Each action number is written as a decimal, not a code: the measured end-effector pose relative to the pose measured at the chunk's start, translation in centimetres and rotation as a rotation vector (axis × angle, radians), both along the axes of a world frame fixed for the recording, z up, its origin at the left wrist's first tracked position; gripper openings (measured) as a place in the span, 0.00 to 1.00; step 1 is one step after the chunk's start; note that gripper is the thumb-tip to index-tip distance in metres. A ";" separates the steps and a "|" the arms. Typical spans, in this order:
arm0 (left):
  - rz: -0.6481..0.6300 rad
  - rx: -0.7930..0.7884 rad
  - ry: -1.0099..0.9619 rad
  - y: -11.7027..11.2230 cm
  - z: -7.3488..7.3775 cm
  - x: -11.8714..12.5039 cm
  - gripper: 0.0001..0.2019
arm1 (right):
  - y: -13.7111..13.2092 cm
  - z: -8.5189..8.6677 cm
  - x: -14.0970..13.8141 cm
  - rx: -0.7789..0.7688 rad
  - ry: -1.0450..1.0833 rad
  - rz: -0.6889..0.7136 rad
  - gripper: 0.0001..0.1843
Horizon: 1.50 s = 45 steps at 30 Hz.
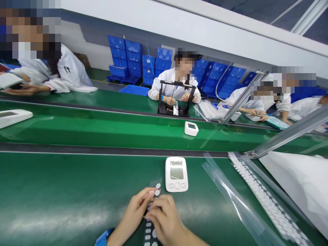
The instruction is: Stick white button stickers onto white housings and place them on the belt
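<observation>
My left hand [135, 212] and my right hand [165, 222] meet near the bottom middle, both pinched on a narrow clear strip [151, 218] that carries small grey oval stickers. The strip runs from between my fingers down to the bottom edge. Just beyond my fingertips a white device [176, 174] with a screen and three buttons lies flat on the green mat. A blue band sits on my left wrist [103, 238].
Clear film strips [230, 198] and a long strip of white pads [266, 198] lie at the right beside white sheeting [302, 181]. A small white unit [191, 128] rides the green belt. Across it, people in white coats work; a black frame jig [175, 99] stands there. Blue crates are stacked behind.
</observation>
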<state>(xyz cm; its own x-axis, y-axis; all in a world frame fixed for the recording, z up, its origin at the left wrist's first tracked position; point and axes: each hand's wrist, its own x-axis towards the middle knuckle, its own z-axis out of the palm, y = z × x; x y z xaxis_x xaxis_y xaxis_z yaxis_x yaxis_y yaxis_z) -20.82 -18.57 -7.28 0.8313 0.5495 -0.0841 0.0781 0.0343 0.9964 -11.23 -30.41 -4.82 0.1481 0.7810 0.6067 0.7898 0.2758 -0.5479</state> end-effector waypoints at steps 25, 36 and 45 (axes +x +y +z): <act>0.072 -0.111 0.110 2.0 1.6 -0.2 0.25 | -3.6 1.0 9.9 -0.492 0.744 -0.385 0.10; 0.100 -0.098 0.114 2.0 1.4 -0.1 0.24 | -3.4 1.0 9.6 -0.428 0.644 -0.396 0.10; 0.080 -0.124 0.113 2.1 0.7 -0.3 0.27 | -3.6 0.5 10.1 -0.386 0.805 -0.347 0.08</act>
